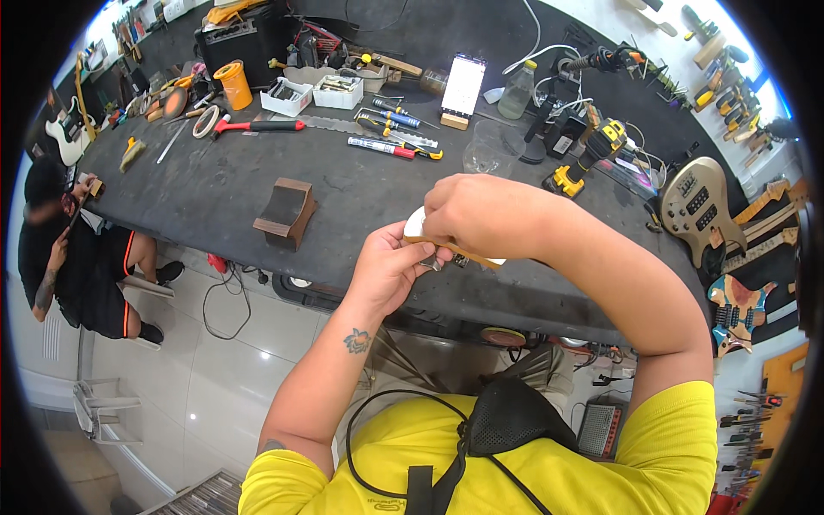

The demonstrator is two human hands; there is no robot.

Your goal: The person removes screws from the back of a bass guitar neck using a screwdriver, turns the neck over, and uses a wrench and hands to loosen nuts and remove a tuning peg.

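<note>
Above the near edge of the dark workbench (215,202), my two hands meet on one flat piece with a white face and a tan edge (415,225). Its exact kind cannot be made out. My left hand (388,268) pinches it from the left with thumb and fingers. From above, my right hand (481,213) bends over it with curled fingers that hide much of the piece. A small shiny metal bit (434,265) shows by the left fingertips. Left of my hands, a brown wooden block with a curved dark top (287,213) stands on the bench.
Markers (380,148), screwdrivers (395,116) and white trays (287,96) lie farther back. A phone (463,86) leans upright near a clear bottle (518,90). At right are a yellow drill (588,159) and guitar bodies (704,206). Another person (81,249) works at far left.
</note>
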